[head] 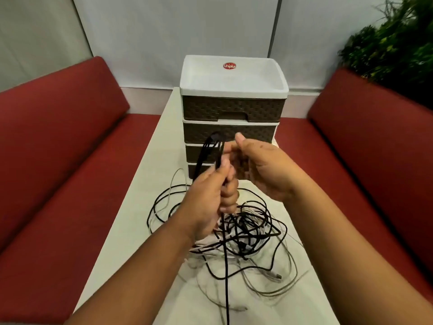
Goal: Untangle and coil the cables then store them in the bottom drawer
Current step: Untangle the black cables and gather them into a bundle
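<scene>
four drawers (230, 134), two red benches (70, 146)

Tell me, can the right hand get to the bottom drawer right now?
Probably not directly: the right hand is busy with the black cable, and both hands hide most of the bottom drawer.

head view looks down, close over table (140, 160).

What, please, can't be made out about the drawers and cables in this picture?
Head view only:
- Bottom drawer: mostly hidden behind both hands; open or closed unclear.
- Black cable: runs off the bottom edge; its end is unseen.
- Right hand: fingertips hidden; grip on the cable unclear.
- Cable pile: count unreadable.
</scene>
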